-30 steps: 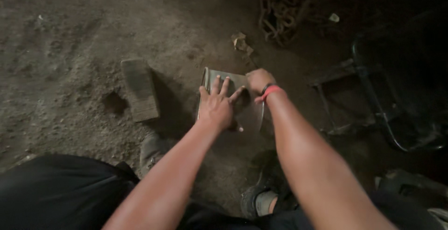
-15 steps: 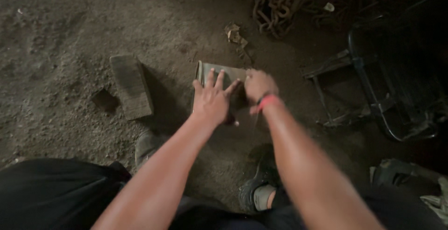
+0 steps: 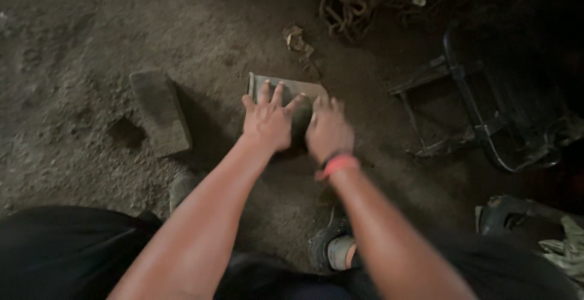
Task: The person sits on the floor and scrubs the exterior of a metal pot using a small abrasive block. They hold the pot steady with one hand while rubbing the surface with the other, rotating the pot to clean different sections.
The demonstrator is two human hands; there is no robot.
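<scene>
Pressing a flat metal plate (image 3: pixel 286 87) onto the dirt floor (image 3: pixel 91 26).
Left hand (image 3: pixel 267 120) fingers splayed, right hand (image 3: pixel 328 131) flat beside it on the plate; lifting calls for an edge grip.

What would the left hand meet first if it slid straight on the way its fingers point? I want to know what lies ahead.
Past the flat plate under the left hand, probably the crumpled scrap on the dirt; depth unclear.

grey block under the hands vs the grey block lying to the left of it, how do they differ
The flat block is pressed under the left hand and right hand, so mostly covered; the loose block lies untouched and fully in view. The flat block sits squarer to the camera; the loose block is angled, with a small pit beside it. Both are grey, dusty and rest on the dirt floor.
</scene>
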